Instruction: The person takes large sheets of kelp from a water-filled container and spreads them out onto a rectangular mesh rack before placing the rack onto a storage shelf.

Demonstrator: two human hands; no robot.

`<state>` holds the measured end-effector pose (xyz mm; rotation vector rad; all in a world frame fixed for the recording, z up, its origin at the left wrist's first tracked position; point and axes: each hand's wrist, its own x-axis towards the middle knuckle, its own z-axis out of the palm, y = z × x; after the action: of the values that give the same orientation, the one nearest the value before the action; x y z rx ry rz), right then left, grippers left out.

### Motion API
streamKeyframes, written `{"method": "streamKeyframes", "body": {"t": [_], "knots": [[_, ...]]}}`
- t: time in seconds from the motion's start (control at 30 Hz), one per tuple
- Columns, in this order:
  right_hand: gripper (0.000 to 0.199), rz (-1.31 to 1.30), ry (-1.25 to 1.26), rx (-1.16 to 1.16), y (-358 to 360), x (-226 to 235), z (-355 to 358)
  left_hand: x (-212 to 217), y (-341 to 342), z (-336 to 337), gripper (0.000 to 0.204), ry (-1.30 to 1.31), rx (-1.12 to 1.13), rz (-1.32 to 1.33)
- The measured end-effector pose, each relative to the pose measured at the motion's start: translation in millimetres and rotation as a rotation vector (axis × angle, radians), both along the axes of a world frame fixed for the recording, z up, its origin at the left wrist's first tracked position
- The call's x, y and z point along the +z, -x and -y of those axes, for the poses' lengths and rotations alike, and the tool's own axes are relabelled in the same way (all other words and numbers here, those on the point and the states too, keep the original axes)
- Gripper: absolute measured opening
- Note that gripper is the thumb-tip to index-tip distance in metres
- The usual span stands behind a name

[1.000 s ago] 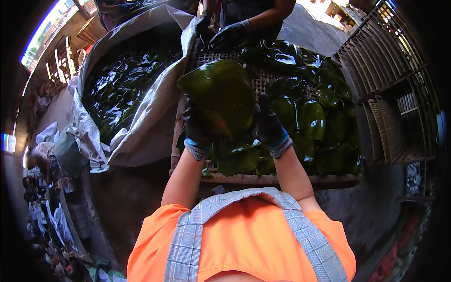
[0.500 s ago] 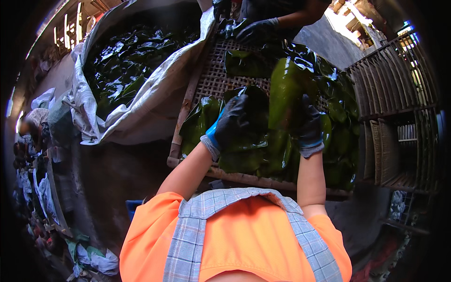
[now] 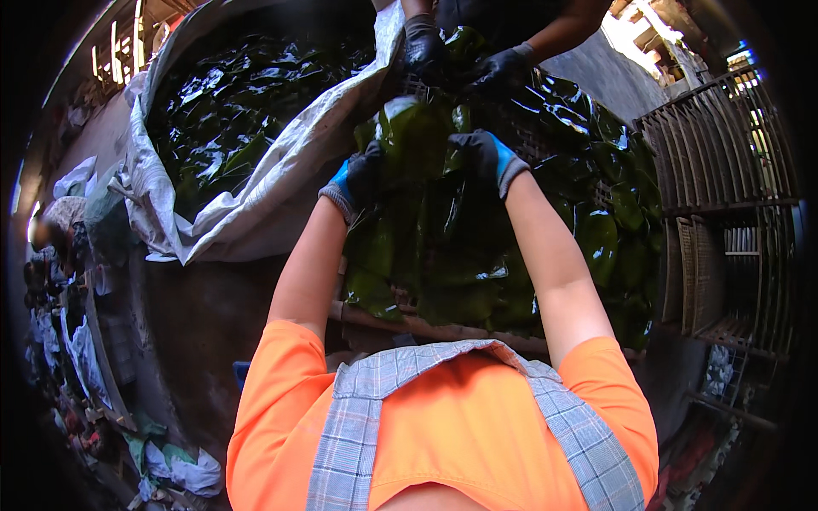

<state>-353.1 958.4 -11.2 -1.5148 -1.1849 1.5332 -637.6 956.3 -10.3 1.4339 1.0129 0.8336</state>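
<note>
Both my hands wear dark gloves with blue cuffs. My left hand (image 3: 356, 180) and my right hand (image 3: 484, 158) grip the two sides of a large wet green leaf (image 3: 417, 136), spreading it over a woven rack (image 3: 443, 328) covered with several more leaves (image 3: 596, 230). Across the rack, another person's gloved hands (image 3: 460, 60) press on leaves at its far end.
A big white sack (image 3: 256, 204) lined open on the left holds a heap of wet green leaves (image 3: 230, 111). Stacked woven trays (image 3: 724, 213) stand at the right. Bags and clutter (image 3: 77, 341) line the ground on the left.
My hands have moved the leaf farther away along the rack, toward the other person's hands, and both now hold its upper edge. The view has tilted forward.
</note>
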Motion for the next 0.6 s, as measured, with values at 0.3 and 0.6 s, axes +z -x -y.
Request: {"method": "streamKeyframes", "body": {"t": [0.3,0.6], "knots": [[0.022,0.242,-0.082,-0.099,34,9,-47,-2,-29,25,0.017,0.479,0.427,0.703],[0.029,1.426,-0.428,0.385,70,5,-116,-39,-48,53,0.030,-0.361,-0.131,-0.468]]}}
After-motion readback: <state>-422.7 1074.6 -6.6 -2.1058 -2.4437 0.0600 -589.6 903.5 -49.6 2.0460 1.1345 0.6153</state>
